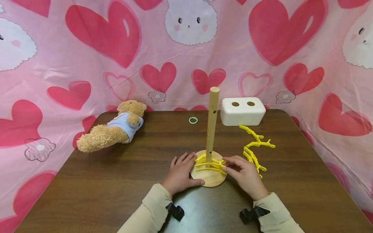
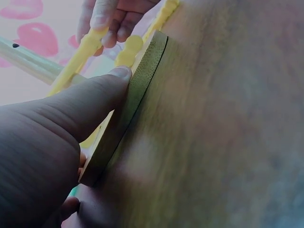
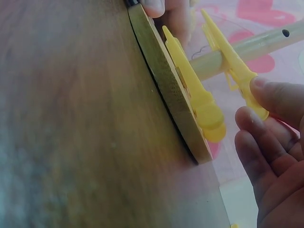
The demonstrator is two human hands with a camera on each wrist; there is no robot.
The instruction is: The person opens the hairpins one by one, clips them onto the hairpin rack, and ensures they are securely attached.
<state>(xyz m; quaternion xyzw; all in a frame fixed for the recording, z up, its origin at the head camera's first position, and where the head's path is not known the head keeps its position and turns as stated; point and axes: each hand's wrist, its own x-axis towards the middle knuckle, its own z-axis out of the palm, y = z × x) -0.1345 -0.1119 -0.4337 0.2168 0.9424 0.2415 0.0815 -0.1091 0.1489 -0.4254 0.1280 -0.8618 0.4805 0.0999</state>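
A wooden post (image 1: 212, 129) with small holes stands on a round wooden base (image 1: 211, 182). My left hand (image 1: 182, 174) grips the base at its left side, the thumb against the front rim. With thumb and fingertips, my right hand (image 1: 247, 176) pinches the end of a long curved yellow hair clip (image 3: 232, 59), which sits around the post, raised above the base. Below it, another yellow hair clip (image 3: 190, 76) lies on the base around the post's foot. To the right of that hand, more yellow hair clips (image 1: 253, 157) lie spread on the table.
A white box (image 1: 243, 113) with two round holes in its top stands at the back right. Near the back edge lies a green ring (image 1: 193, 120). A teddy bear (image 1: 116, 129) in a blue shirt lies at the left. Pink heart-printed cloth (image 1: 186, 55) hangs behind the table.
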